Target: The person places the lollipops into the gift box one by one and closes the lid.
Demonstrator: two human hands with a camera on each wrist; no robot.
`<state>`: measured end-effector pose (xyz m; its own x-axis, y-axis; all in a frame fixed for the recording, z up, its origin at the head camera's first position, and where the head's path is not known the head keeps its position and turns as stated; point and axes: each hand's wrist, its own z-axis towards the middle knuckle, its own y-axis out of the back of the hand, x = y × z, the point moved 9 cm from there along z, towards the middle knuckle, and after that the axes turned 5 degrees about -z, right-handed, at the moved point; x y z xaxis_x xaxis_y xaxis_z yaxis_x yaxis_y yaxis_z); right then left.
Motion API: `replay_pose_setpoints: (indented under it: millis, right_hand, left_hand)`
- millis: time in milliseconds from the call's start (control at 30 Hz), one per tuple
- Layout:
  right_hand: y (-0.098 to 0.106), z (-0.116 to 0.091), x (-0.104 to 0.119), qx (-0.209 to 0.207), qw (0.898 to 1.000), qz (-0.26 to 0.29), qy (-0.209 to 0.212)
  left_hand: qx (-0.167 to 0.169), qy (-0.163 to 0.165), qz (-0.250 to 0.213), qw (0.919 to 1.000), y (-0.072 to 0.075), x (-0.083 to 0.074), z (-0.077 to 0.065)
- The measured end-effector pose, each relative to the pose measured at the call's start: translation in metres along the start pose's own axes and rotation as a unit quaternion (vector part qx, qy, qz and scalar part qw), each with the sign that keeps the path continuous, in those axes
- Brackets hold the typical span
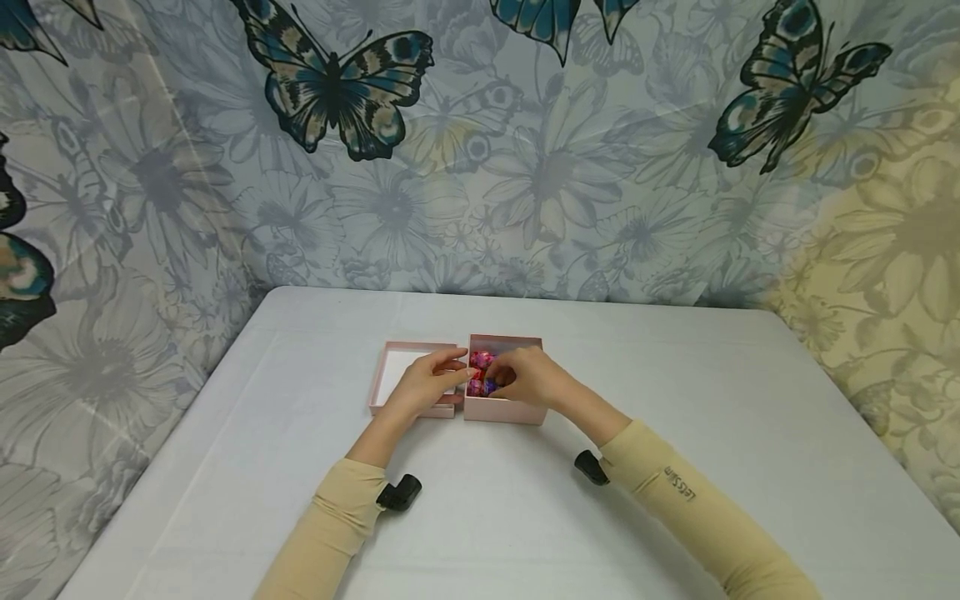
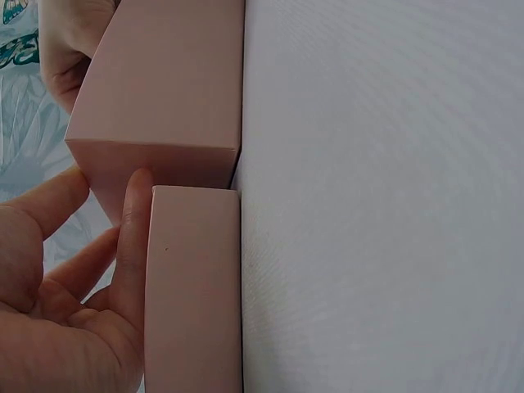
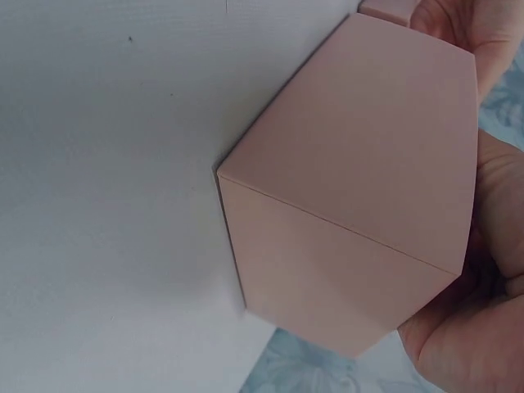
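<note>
A pink box (image 1: 504,410) stands uncovered on the table, with small shiny red, pink and purple wrapped candies (image 1: 482,360) inside. Its shallow lid (image 1: 438,412), white within, lies to the left of it, inner side up. My left hand (image 1: 429,380) reaches over the lid, and its extended fingers touch the box's left side, as the left wrist view shows. My right hand (image 1: 531,375) is over the box's right part, fingers bent down among the candies. The box wall (image 3: 368,139) hides those fingertips in the right wrist view, so whether they pinch a candy is unclear.
A white-covered table (image 1: 480,517) extends around the box and lid. Behind it and at both sides hangs cloth (image 1: 547,175) printed with flowers and butterflies. Black devices (image 1: 400,492) sit at both wrists, by the beige sleeves.
</note>
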<state>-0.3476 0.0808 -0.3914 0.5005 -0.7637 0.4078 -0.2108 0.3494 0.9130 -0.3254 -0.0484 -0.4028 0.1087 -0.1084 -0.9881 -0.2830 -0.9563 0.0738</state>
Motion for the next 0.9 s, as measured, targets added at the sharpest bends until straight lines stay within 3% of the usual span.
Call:
replay_pose_setpoints:
  millis: [100, 300, 467, 667, 900]
  right_hand:
    - [0.001, -0.001, 0.000, 0.003, 1.000, 0.007, 0.009]
    - [0.009, -0.008, 0.002, -0.019, 0.999, 0.033, 0.027]
    - [0.020, -0.019, -0.001, -0.068, 0.996, 0.052, 0.025]
    - [0.038, -0.039, -0.012, -0.159, 0.984, 0.084, 0.008]
    - [0.053, -0.060, -0.037, -0.222, 0.972, 0.079, -0.014]
  left_hand:
    - [-0.002, 0.004, 0.000, 1.0000, 0.000, 0.002, 0.002]
    - [-0.004, 0.002, -0.002, 1.0000, 0.003, 0.024, 0.021]
    - [-0.008, -0.008, 0.000, 0.9999, 0.005, 0.032, 0.025]
    - [-0.026, -0.035, 0.019, 0.9989, 0.008, 0.026, 0.023]
    - [-0.063, -0.104, 0.078, 0.9895, 0.012, 0.008, 0.021]
